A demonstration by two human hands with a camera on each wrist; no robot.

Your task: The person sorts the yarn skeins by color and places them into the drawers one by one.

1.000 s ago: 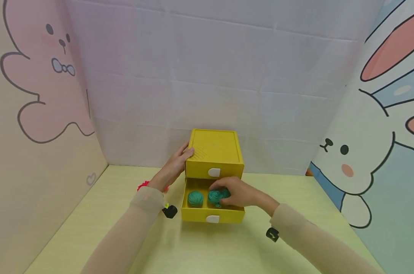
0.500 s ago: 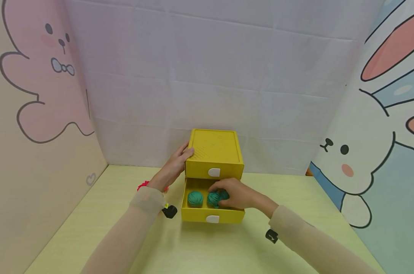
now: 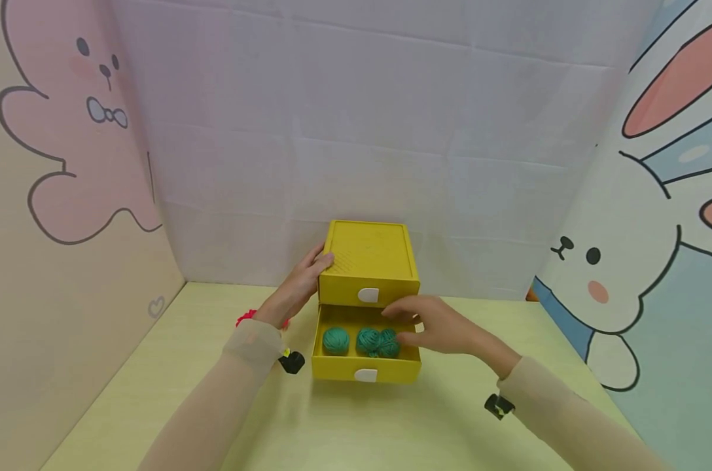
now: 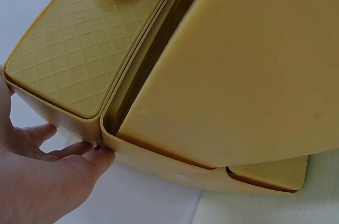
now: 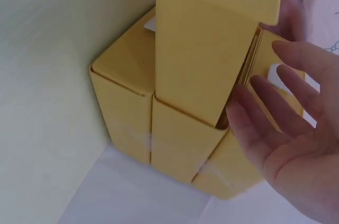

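A yellow drawer cabinet (image 3: 370, 252) stands against the back wall. Its open drawer (image 3: 323, 369) holds several balls of teal yarn: one ball (image 3: 336, 341) on the left, others (image 3: 377, 343) side by side nearer the right. My left hand (image 3: 297, 288) rests on the cabinet's left side, its fingertips pressing the side wall in the left wrist view. My right hand (image 3: 444, 325) hovers over the drawer's right edge with nothing in its grip. In the right wrist view, its fingers (image 5: 280, 107) are spread beside the open drawer.
Closed drawers sit above and below the open one; the upper front has a white handle (image 3: 368, 296). A red ruffled thing (image 3: 247, 317) lies partly hidden behind my left wrist. A light yellow tabletop (image 3: 356, 432) spreads around, with cartoon-printed walls at both sides.
My right hand has let go of the yarn at the right of the drawer and drawn back up and to the right. The left hand stays on the cabinet.
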